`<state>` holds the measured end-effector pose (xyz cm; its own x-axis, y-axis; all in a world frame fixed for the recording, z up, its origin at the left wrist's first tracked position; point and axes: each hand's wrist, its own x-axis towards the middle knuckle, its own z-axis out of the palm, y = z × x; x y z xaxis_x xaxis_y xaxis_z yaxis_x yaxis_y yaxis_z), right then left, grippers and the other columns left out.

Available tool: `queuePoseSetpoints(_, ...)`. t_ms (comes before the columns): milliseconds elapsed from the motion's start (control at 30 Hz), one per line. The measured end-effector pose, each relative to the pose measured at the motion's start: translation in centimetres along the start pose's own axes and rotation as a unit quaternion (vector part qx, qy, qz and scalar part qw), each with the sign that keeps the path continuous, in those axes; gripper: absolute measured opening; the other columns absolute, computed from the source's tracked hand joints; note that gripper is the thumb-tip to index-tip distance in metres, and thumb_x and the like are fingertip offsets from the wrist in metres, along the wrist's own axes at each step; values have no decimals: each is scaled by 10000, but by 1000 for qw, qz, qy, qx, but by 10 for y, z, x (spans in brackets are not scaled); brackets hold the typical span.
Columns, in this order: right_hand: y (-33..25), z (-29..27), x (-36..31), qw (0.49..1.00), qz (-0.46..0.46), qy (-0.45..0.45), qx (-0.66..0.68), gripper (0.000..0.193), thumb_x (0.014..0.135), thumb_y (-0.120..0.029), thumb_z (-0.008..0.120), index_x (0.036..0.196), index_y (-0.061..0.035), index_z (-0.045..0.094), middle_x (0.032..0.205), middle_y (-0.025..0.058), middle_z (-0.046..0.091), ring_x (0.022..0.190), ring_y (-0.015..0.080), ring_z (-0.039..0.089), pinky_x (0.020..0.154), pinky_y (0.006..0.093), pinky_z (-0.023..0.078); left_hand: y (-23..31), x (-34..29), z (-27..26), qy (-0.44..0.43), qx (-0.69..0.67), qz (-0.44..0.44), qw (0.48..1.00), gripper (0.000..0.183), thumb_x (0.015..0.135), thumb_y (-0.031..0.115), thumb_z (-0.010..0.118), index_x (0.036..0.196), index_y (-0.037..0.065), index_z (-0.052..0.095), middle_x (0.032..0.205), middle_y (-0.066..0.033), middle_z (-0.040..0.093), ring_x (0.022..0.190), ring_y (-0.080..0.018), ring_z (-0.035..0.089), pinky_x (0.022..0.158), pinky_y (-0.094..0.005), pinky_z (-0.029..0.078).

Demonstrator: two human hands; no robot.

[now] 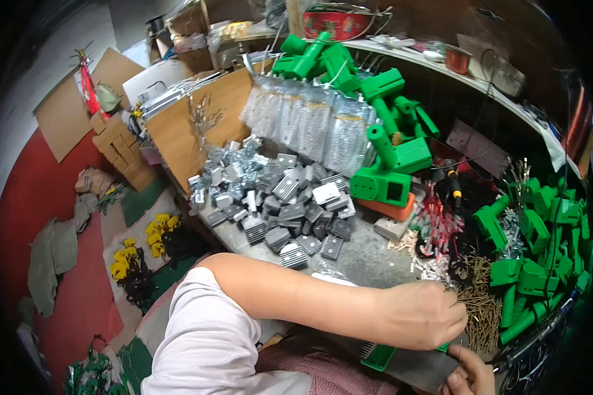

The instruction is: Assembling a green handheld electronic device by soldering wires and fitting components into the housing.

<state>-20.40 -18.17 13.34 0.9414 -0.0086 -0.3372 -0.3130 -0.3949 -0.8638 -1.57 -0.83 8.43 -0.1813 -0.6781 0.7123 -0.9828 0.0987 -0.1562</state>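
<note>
My left forearm reaches across from the lower left. My left hand [429, 316] is closed with its fingers curled down, and whatever it grips is hidden beneath it. Below the wrist a green plastic piece [378, 356] with a row of comb-like teeth shows on the grey tabletop. At the bottom edge is my right hand [469, 375], its thumb and forefinger bent toward each other close to a bit of green plastic. What sits between those fingers I cannot make out. Beside my left hand lies a heap of brass-coloured screws or pins [479, 306].
Finned grey metal blocks [293, 210] are piled mid-table, before bubble-wrapped packs [313, 122]. Green plastic housings [402, 155] stack up at the back and more [537, 263] at the right. Red-and-white small parts [436, 227] and a yellow-handled screwdriver [454, 185] lie nearer the right.
</note>
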Motion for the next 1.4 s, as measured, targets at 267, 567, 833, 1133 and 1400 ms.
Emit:
queuePoseSetpoints(267,7,15,0,995,-86,13,-42,345,990,-108,544,1313,-2,604,622,-16,499,492,45,391,475,201,317,25,-49,-38,-111,-115,-169,972,268,804,124,581,1036,-10,576,761,-76,593,672,-254,655,564,-368,518)
queuePoseSetpoints(567,33,23,-19,997,-36,69,-28,320,931,2,540,1230,19,656,663,28,542,539,91,451,528,237,368,23,-70,-49,-198,-323,-360,853,202,866,235,641,906,38,620,712,-182,641,738,-393,662,667,-469,527)
queuePoseSetpoints(833,86,25,-18,978,30,194,-64,314,843,2,521,1089,27,715,546,86,565,465,140,567,496,258,437,0,-95,-21,-187,-176,-301,918,763,713,378,815,1335,21,555,1271,-162,590,1218,-361,538,1017,-449,432)
queuePoseSetpoints(1133,83,27,-4,988,22,151,39,409,793,96,521,1152,8,698,572,71,544,514,154,584,526,277,460,12,-110,-3,-253,-200,-323,890,925,649,242,847,1436,11,419,1338,-202,538,1260,-378,500,1072,-507,371)
queuePoseSetpoints(1400,76,25,3,989,-38,133,-51,541,701,99,537,1204,-36,685,612,86,565,511,216,564,517,314,447,12,-114,-12,-265,-226,-371,861,819,700,157,774,1419,-25,426,1331,-215,572,1322,-396,462,1121,-494,320)
